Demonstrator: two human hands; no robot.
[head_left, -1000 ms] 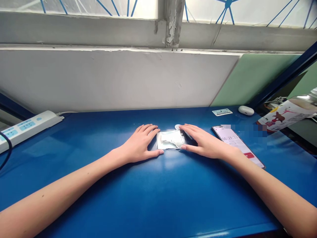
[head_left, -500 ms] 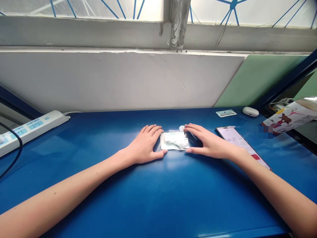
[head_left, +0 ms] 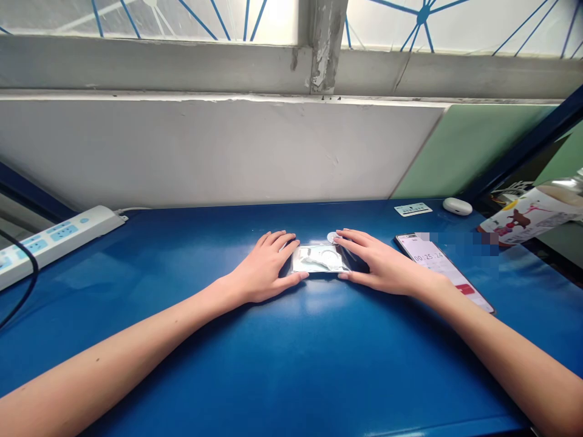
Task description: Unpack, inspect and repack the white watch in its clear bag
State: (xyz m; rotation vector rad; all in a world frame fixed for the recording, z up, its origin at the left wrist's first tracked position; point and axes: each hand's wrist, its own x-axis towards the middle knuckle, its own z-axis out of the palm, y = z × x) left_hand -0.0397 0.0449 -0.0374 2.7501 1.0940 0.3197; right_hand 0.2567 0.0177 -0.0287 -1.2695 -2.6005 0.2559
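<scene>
A small flat packet (head_left: 317, 258), clear and shiny with something white inside, lies on the blue tabletop between my hands. My left hand (head_left: 268, 265) rests palm down at its left end, fingers stretched out and thumb tip by the near left corner. On the opposite end, my right hand (head_left: 371, 260) lies with fingers extended and its thumb at the near right corner. A small white round piece (head_left: 333, 237) sits just behind the packet, by my right fingertips. Whether the fingertips press on the packet's edges is hard to make out.
Right of my right hand lies a phone (head_left: 444, 270) showing a timer. Behind it are a card (head_left: 413, 209) and a white earbud case (head_left: 457, 206). A labelled bottle (head_left: 531, 215) leans at the right. A power strip (head_left: 59, 240) with a black cable (head_left: 35, 267) is at left.
The whole view has shifted slightly. The glare on the packet has changed, so its contents show a little differently. Both hands stay in about the same place around it.
</scene>
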